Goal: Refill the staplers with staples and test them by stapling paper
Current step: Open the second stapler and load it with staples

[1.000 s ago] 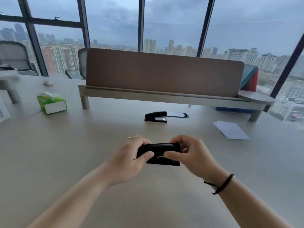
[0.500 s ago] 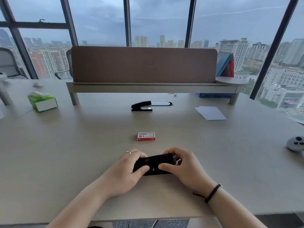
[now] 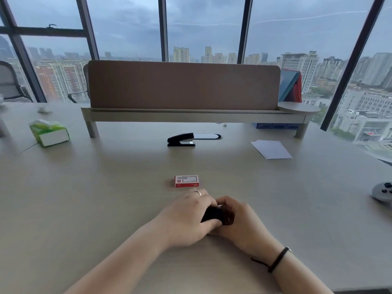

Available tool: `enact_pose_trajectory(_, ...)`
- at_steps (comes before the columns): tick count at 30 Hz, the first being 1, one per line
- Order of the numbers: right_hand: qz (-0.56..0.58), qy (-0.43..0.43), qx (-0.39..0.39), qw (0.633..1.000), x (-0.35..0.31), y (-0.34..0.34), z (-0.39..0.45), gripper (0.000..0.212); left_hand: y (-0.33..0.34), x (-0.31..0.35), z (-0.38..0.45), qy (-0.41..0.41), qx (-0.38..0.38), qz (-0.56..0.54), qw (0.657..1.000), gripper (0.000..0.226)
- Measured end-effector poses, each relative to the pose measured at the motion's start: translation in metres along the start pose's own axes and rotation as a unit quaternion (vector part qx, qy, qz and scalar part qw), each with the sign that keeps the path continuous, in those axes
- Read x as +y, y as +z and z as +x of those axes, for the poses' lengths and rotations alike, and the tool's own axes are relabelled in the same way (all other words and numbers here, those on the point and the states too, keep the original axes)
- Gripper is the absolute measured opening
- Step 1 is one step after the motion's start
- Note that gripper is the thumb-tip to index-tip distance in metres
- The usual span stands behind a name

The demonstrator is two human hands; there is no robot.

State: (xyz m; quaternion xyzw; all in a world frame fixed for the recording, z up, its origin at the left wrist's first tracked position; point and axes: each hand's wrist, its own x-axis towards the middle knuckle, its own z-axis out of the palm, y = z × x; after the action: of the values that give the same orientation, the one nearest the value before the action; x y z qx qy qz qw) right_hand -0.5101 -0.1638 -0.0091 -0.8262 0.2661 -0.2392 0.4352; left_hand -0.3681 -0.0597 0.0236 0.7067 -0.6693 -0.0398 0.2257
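Both hands meet at the near middle of the pale wooden bench (image 3: 84, 198), wrapped around a small black stapler (image 3: 214, 214) that shows only as a dark patch between them. The left hand (image 3: 184, 217), with a thin ring on one finger, covers the stapler's left part, its fingers (image 3: 204, 199) curled over the top and its thumb pressed along the near side. The right hand (image 3: 241, 221), with a black cord bracelet at the wrist, grips the right end with curled fingers. Whether the stapler is opened or closed cannot be told, as the hands hide most of it.

Just beyond the hands lies a small red and white staple box (image 3: 186, 181), flat on the bench. Farther off, near a long raised shelf with a brown divider panel (image 3: 182, 85), a second, larger black stapler (image 3: 181, 140) rests on the bench. To the far right lie a few sheets of white paper (image 3: 271, 149). A green tissue pack (image 3: 49, 132) sits far left, and a grey game controller (image 3: 382, 194) lies at the right edge.
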Motion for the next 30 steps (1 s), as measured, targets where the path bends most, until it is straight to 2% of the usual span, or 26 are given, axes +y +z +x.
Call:
enact_pose_trajectory(4, -0.011, 0.009, -0.002, 1.000, 0.001, 0.001, 0.002, 0.044, -0.003, -0.004, 0.000, -0.001, -0.002, -0.029, 1.000, 0.027)
enact_pose_trajectory(8, -0.029, 0.019, -0.004, 0.999, 0.005, 0.000, 0.003, 0.037, -0.024, -0.006, -0.007, -0.023, 0.075, -0.147, 0.986, 0.011)
enact_pose_trajectory(11, -0.033, 0.018, -0.008, 0.999, 0.004, -0.001, 0.003, 0.038, -0.047, -0.022, -0.024, -0.037, 0.117, -0.161, 0.979, 0.014)
enact_pose_trajectory(13, -0.034, 0.016, -0.009, 0.999, 0.002, 0.000, 0.002, 0.038, -0.058, -0.039, -0.039, -0.049, 0.120, -0.191, 0.973, 0.027)
enact_pose_trajectory(21, -0.037, 0.015, -0.001, 0.999, 0.005, 0.001, 0.003, 0.037, -0.075, -0.098, -0.090, -0.095, 0.096, -0.200, 0.970, 0.049)
enact_pose_trajectory(25, -0.039, 0.016, -0.007, 0.999, 0.007, 0.001, 0.004, 0.036, -0.068, -0.119, -0.109, -0.124, 0.056, -0.161, 0.977, 0.048)
enact_pose_trajectory(28, -0.038, 0.011, -0.001, 0.999, 0.008, 0.001, 0.003, 0.037, -0.055, -0.130, -0.115, -0.142, 0.014, -0.168, 0.975, 0.026)
enact_pose_trajectory(30, -0.037, 0.011, 0.002, 0.999, 0.009, 0.002, 0.003, 0.037, -0.049, -0.135, -0.116, -0.142, 0.008, -0.152, 0.978, 0.024)
